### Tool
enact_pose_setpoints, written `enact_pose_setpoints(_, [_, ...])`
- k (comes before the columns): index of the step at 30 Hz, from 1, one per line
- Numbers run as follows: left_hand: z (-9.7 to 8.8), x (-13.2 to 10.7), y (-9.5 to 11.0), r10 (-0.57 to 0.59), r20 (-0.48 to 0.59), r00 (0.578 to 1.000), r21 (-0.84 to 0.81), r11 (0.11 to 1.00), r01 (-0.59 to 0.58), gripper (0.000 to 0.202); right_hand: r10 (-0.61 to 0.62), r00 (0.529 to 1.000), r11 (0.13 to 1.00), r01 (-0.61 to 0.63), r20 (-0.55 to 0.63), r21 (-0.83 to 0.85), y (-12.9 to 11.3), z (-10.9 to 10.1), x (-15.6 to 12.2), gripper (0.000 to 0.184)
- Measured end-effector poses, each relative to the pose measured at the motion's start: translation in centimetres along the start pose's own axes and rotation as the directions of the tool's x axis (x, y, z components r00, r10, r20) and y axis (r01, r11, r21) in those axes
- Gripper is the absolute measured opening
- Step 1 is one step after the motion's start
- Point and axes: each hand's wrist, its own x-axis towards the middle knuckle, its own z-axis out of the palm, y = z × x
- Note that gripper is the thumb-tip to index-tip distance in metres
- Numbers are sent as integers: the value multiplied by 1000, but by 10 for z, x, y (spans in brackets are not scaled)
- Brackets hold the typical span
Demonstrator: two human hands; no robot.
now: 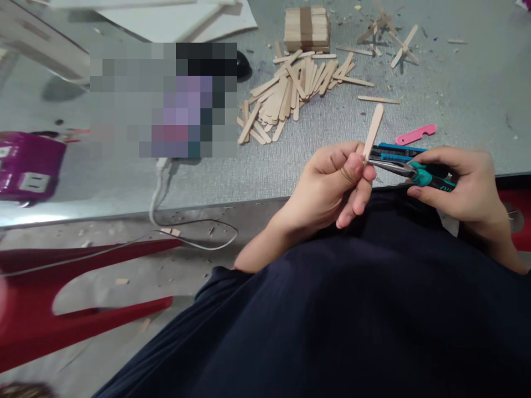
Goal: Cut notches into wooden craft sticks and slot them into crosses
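Between the thumb and fingers of my left hand (338, 179) is a wooden craft stick (374, 128), its rounded end pointing up and away. My right hand (467, 177) is wrapped round the teal and black handles of long-nosed pliers (418, 174). The jaws reach left to the stick's lower end, right by my left thumb; whether they bite into the wood I cannot tell. Behind the pliers a blue utility knife (398, 152) lies on the table, partly hidden. A pink flat-handled cutter (416, 134) lies just beyond it.
A heap of loose craft sticks (290, 91) spreads over the grey table (468, 94), with a banded bundle (307, 27) behind. Crossed stick pieces (404, 48) lie at the back right. A purple box (31, 166), a white cable (155, 193) and a red chair (25, 304) are on the left.
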Motion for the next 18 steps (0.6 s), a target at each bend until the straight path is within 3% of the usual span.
enact_pose_setpoints(5, [-3, 1, -1, -77, 132, 988, -128, 987, 94, 47, -5, 1000, 1000, 5, 14, 3, 4, 0, -1, 25])
enact_pose_setpoints(8, [-2, 2, -1, -112, 207, 972, -233, 959, 160, 41, -71, 997, 997, 71, -15, 26, 7, 0, -2, 24])
enact_pose_setpoints(14, [-8, 5, -7, -330, 193, 924, -292, 880, 375, 37, -143, 990, 985, 141, 8, 96, 15, 0, 0, 25])
enact_pose_setpoints(18, [-14, 5, -13, -257, 364, 895, -357, 849, 389, 36, -117, 993, 982, 115, 0, 151, 21, 1, -2, 30])
